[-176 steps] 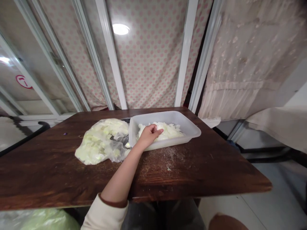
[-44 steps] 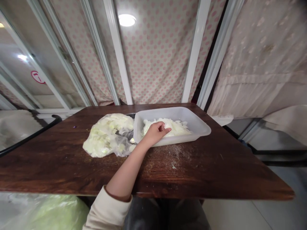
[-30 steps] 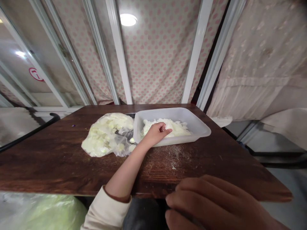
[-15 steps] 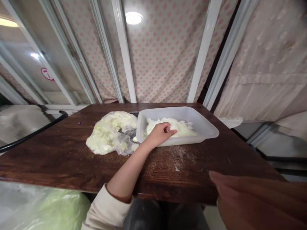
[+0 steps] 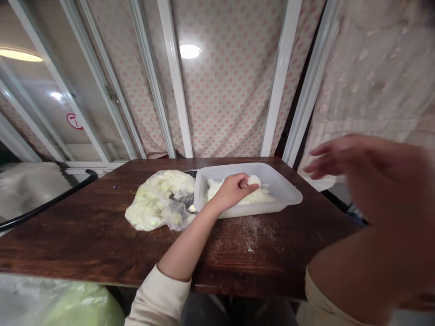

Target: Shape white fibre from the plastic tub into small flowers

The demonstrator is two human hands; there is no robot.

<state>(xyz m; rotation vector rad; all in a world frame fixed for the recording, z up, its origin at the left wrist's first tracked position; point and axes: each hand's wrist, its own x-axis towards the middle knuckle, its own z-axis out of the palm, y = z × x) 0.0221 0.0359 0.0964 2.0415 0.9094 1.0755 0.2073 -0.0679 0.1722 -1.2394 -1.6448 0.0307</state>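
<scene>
My left hand (image 5: 235,188) reaches into a translucent white plastic tub (image 5: 285,201), fingers curled and thumb forward. A white, fluffy-looking clump (image 5: 254,180) sits between thumb and fingers, raised above the other white pieces (image 5: 260,197) in the tub. Left of the tub lies a clear plastic bag (image 5: 151,201) full of pale yellow-white pieces, its mouth turned towards the tub. My right hand (image 5: 353,167) is lifted in the air at the right, near the camera. Motion smears its fingers, and I cannot make out anything in them.
The tub and bag stand on a dark brown wooden table (image 5: 136,253). White crumbs (image 5: 251,235) are scattered before the tub. A large bag with pale green contents (image 5: 84,305) is below the table's left edge. A black rail (image 5: 50,199) curves at the left; framed glass and dotted curtains (image 5: 231,104) stand behind.
My right hand has risen from low right, near the table's front corner, to above the table. My left hand has shifted slightly right, and the white clump now shows at its fingertips.
</scene>
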